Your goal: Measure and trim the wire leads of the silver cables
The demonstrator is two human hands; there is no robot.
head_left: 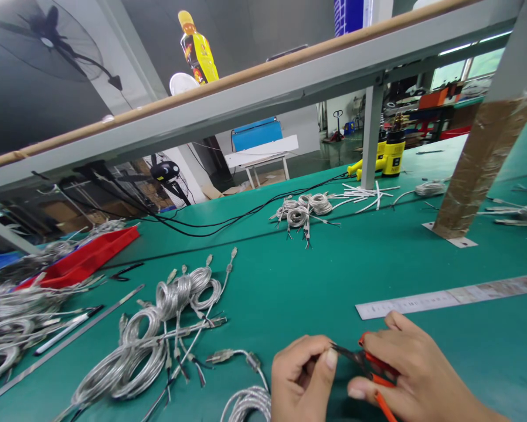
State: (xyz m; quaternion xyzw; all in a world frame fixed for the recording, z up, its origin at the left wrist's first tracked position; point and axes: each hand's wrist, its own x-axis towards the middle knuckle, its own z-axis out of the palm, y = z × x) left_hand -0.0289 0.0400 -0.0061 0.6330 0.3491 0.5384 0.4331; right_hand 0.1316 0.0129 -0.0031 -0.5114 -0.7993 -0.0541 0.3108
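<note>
Low in the head view, my right hand (410, 375) is closed on a small pair of orange-handled cutters (373, 366), whose dark jaws point left. My left hand (301, 378) is pinched shut right at the jaw tips, thumb against fingers, on something too small to make out. A coiled silver cable (245, 401) with a USB plug (221, 356) lies just left of my left hand on the green table (289, 281).
Several silver cable coils (175, 305) lie to the left, more (305, 208) at the back. A metal ruler (452, 297) lies flat beyond my right hand. A red tray (87, 258), a taped post (483, 158), a yellow tool (390, 153) and black cords (210, 225) are also here.
</note>
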